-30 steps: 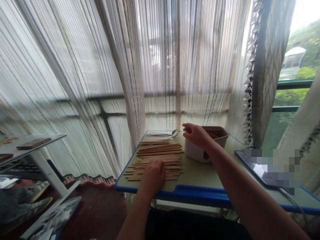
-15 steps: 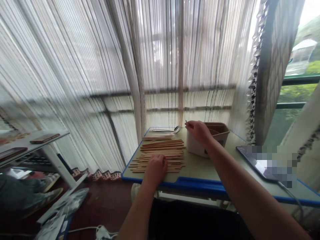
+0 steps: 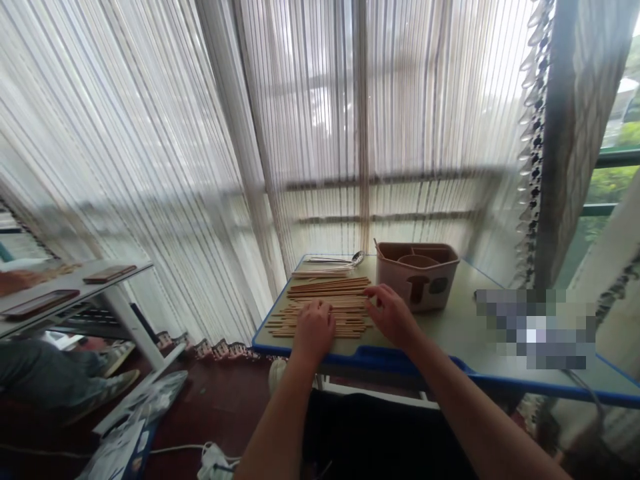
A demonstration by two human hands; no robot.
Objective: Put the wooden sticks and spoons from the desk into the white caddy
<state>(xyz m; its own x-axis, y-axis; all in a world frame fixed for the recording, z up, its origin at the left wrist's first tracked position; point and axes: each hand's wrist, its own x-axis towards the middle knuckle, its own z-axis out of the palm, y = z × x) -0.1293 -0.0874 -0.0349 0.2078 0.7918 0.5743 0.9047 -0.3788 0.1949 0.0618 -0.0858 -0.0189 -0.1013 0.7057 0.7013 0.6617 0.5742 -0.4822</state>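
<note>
Your left hand (image 3: 315, 330) lies palm down on the sticks (image 3: 330, 288), fingers loosely bent and close together; whether it has hold of any, you cannot tell. Your right hand (image 3: 393, 312) is at their 3 o'clock ends, thumb and fingers parted in a half-open curve, with nothing visible in its grasp; contact at the fingertips is too small to tell. The sticks lie roughly along the 9-to-3 line, their 9 o'clock ends near the table's (image 3: 440, 330) blue edge, and only a thin strip separates the nearest ones from the edge at 6. From the sticks, the caddy (image 3: 393, 277) stands upright at 2 o'clock, top open and divided, with one stick (image 3: 377, 247) leaning out at its 9 o'clock corner. The ladle (image 3: 358, 257) lies at 1, near the far edge, with the curtain (image 3: 320, 147) hanging beyond. Your widest open room runs from the caddy toward 4 o'clock, up to a blurred-out device (image 3: 535, 333).
</note>
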